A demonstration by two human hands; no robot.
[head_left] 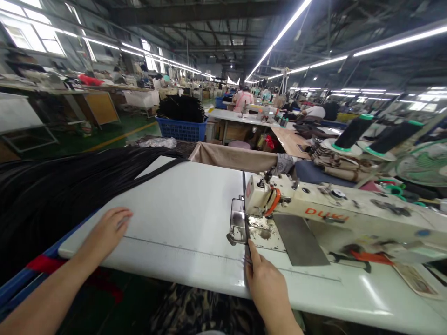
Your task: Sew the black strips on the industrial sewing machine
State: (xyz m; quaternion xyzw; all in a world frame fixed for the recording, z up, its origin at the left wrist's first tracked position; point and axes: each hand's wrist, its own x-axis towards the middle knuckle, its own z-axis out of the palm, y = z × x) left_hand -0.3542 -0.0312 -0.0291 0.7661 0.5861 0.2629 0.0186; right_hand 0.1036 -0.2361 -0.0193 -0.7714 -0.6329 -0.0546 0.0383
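My left hand (111, 229) hovers over the left part of the white sewing table (181, 204), fingers loosely stretched. It is near a heap of black strips (59, 195), and a small grey blur shows at its fingers. My right hand (267, 279) is closed at the table's front, its index finger pressed on a narrow black strip (247, 230). That strip runs back past the needle area of a white industrial sewing machine (300, 204) to the table's far edge. Thin metal-looking points stick out beside the right fingers; their kind is unclear.
Behind the table stands a brown fabric-lined bin (230, 156). A blue basket (181, 129) full of black pieces is farther back. Black thread cones (354, 132) and a green fan (424, 163) stand at right. Another person (243, 98) in pink sits ahead.
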